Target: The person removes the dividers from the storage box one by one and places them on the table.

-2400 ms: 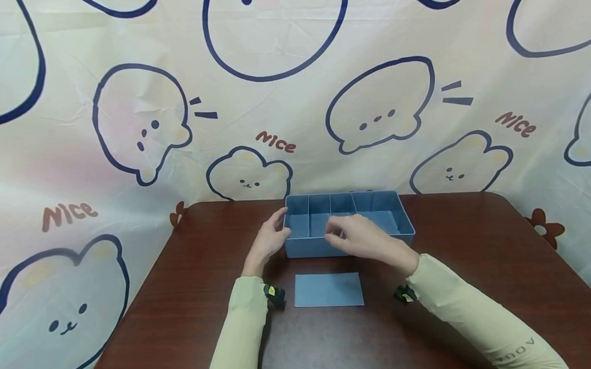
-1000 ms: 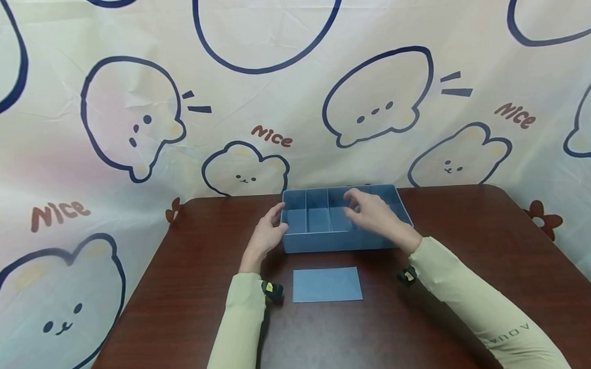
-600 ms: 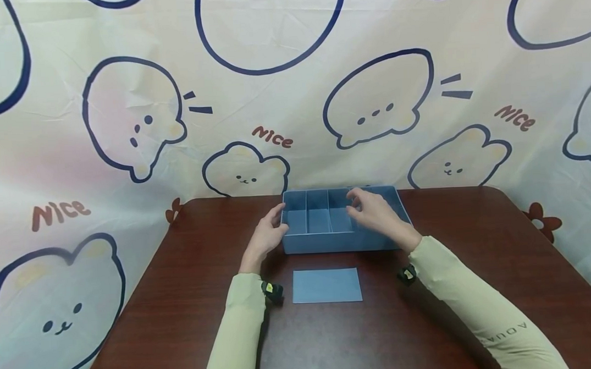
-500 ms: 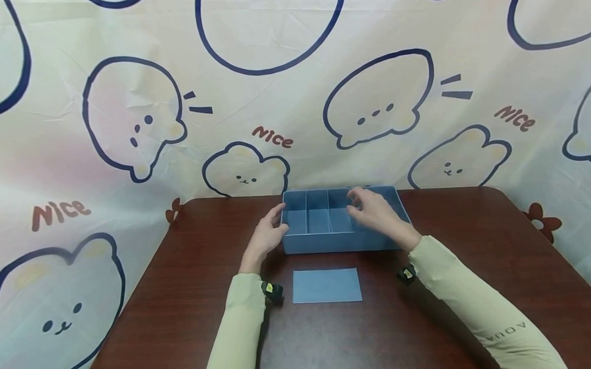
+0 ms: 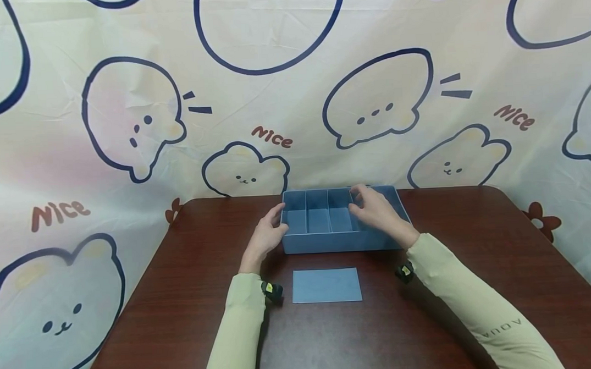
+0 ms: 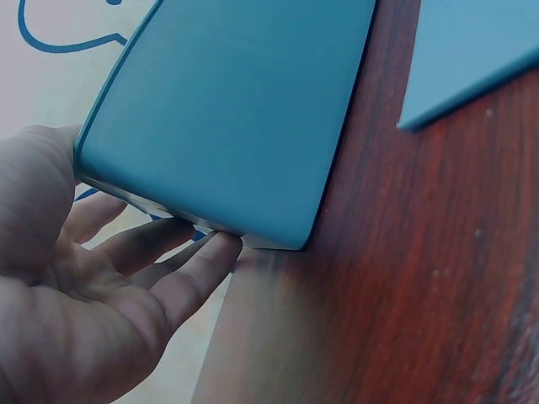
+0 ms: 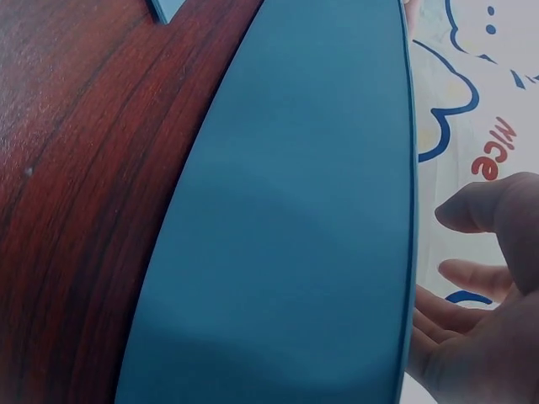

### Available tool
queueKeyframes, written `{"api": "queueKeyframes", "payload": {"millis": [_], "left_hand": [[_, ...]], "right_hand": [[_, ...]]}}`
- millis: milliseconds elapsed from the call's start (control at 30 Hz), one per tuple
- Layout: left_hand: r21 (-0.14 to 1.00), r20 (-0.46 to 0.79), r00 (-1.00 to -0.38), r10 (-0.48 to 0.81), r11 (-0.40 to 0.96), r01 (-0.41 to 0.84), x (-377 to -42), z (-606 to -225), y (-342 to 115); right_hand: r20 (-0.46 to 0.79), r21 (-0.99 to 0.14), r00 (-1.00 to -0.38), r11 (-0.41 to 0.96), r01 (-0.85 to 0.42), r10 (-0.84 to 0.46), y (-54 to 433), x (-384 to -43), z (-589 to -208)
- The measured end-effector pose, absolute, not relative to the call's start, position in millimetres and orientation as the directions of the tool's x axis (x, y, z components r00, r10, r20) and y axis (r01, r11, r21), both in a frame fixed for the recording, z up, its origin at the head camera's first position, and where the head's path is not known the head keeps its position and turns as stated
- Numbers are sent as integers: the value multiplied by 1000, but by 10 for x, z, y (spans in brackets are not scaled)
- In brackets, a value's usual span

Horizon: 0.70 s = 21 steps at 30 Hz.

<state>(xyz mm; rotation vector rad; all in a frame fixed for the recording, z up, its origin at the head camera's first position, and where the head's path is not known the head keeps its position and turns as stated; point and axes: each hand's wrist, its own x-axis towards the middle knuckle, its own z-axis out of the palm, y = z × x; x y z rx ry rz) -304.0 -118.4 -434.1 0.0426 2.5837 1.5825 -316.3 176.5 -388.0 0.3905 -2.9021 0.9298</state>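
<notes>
Since our right hand slid toward 3 o'clock these last couple secs, head view puts it approx. at the third divider of the blue box at our 12, so work's prob. at that end now; card lies at box's 6. Left-wrist view: our left hand grips box's 9 o'clock side, fingers half-bent. Right-wrist view: thumb & fingers apart, nothing visibly held; divider contact, we can't tell.
</notes>
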Motion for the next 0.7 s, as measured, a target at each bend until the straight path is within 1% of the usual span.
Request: {"api": "queueKeyframes", "payload": {"millis": [433,700], "left_hand": [[891,-84,-993,81,453,-39,-3031,-4328,-1177],[892,-94,-992,85,450,-46,-3031,-4322,-1184]], "right_hand": [[124,-585,-975,780,-223,-185,1751,-3225,-3937],[110,-591,-975,776,-221,-193,1781,-3255,-3982]]}}
